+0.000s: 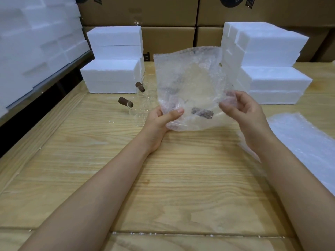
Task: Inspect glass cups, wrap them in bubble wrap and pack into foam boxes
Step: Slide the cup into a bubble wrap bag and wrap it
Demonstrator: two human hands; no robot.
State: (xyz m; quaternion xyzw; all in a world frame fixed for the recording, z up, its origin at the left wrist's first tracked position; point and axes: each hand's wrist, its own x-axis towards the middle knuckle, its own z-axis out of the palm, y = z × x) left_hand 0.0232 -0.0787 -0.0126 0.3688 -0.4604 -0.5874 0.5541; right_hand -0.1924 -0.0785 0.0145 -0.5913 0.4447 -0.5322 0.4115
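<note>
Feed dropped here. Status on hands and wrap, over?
Left hand and right hand both pinch clear bubble wrap sheet, held upright. Brown handle shows through it. Two clear glass cups with brown handles stand left of it. No obstruction seen.

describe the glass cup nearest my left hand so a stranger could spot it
On the wooden table, find the low left stack of white foam boxes. Of the two glass cups before it, take the front cup, beside the left hand; the back cup stands farther away.

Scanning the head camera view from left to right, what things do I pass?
Big foam stack → left foam boxes → glass cups → held bubble wrap sheet → right foam boxes → bubble wrap pile.
</note>
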